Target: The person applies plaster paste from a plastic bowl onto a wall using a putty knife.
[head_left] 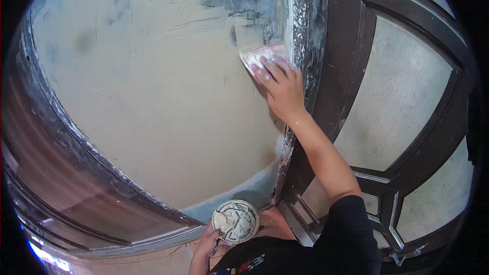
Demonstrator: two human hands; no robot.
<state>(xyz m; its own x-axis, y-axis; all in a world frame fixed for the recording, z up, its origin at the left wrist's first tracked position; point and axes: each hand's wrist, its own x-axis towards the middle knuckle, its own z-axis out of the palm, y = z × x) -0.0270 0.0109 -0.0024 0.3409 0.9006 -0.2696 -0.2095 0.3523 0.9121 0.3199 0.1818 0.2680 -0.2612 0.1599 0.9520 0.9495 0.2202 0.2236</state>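
My right hand (286,91) is raised, its fingers closed on a pinkish-white, putty-smeared spreader (262,55). The spreader's flat blade lies against the wall panel (168,91), close to the panel's right edge. Beige filler coats most of this panel, while bluish-grey patches show through near the top. Low in front of my body, my left hand (208,244) grips the rim of a round bowl (244,222). Cream putty sits at the bowl's left side, and dark streaks or a pattern mark the rest. Some fingers of the left hand are hidden behind the bowl.
A dark frame post (308,30) spattered with white borders the panel on the right. Beyond it stands a dark door (346,71) with pale panes. Along the left and below runs a curved-looking dark ledge (102,158). Pale floor tiles (158,262) show at the bottom.
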